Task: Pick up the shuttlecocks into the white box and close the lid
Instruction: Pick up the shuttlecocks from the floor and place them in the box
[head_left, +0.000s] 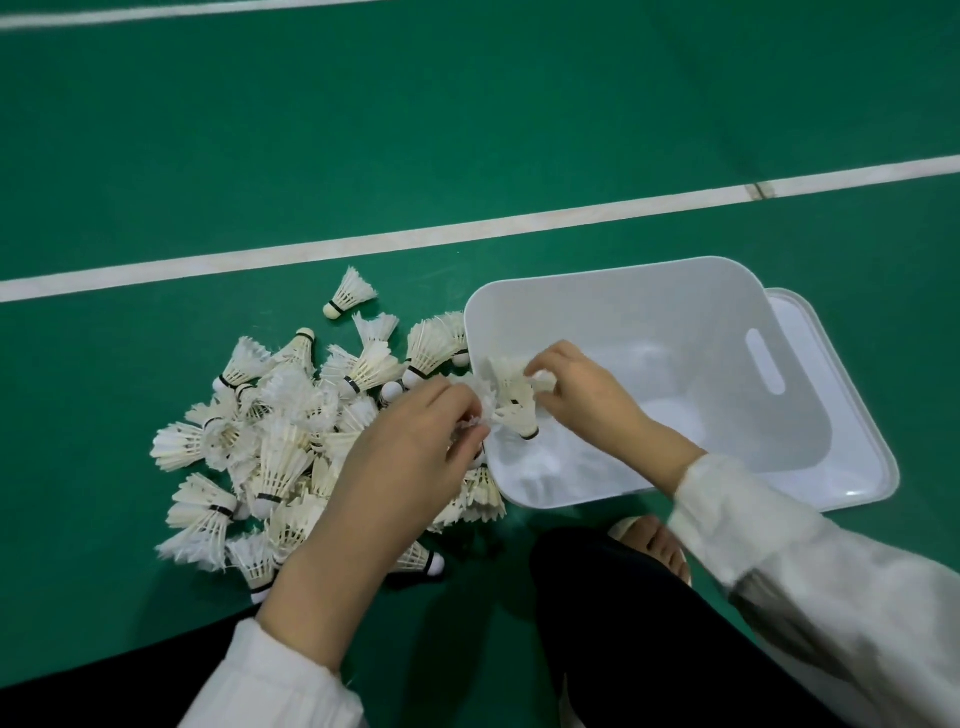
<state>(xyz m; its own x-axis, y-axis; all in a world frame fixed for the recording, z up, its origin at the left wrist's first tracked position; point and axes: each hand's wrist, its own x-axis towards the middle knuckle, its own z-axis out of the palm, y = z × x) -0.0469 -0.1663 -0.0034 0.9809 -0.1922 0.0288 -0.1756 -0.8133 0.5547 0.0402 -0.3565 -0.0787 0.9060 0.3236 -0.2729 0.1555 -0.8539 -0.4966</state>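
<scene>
A pile of several white feather shuttlecocks (270, 441) lies on the green court floor, left of the white box (675, 291). One more shuttlecock (350, 293) lies apart behind the pile. My left hand (410, 457) hovers over the pile's right edge and pinches a shuttlecock's feathers (480, 402) at the box's left rim. My right hand (582, 392) reaches over the box's left side and grips shuttlecocks (517, 405) with their cork ends pointing down. The box stands open; white shapes lie blurred on its bottom. Its lid (852, 467) lies under it, sticking out to the right.
A white court line (363, 244) crosses the floor behind the pile and box. My dark-clothed leg (623, 623) and a foot in a sandal (657, 540) are in front of the box. Green floor stretches beyond the line.
</scene>
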